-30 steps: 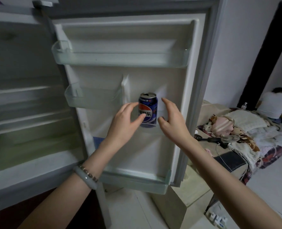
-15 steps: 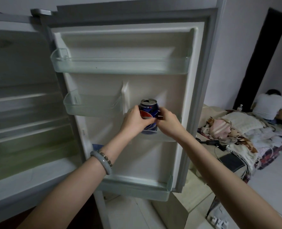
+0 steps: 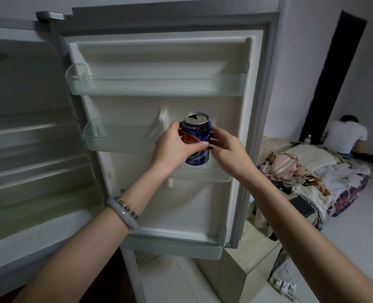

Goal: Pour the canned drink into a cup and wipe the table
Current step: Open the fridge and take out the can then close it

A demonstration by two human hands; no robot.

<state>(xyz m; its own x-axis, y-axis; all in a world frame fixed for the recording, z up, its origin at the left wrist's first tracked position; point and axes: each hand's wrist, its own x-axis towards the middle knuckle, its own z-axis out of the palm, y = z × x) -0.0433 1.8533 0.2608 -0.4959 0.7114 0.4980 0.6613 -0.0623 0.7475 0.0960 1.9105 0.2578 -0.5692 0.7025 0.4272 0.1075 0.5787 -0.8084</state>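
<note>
A blue drink can (image 3: 198, 136) with a red and white logo and an opened silver top is held upright in front of the open fridge door (image 3: 159, 132). My left hand (image 3: 174, 148) wraps its left side, thumb across the front. From the right, my right hand (image 3: 229, 153) grips the can with its fingertips. The can's base hangs just above the small door shelf (image 3: 205, 173). No cup or cloth is in view.
The fridge interior (image 3: 28, 138) with bare shelves lies to the left. Clear door bins (image 3: 155, 84) sit above and below the can. At the right, a pile of bedding (image 3: 312, 169) covers a low surface, and a person in a white shirt (image 3: 345, 136) crouches by the wall.
Both hands reached to the can in the door shelf, closed on it, and have lifted it slightly up and toward me.
</note>
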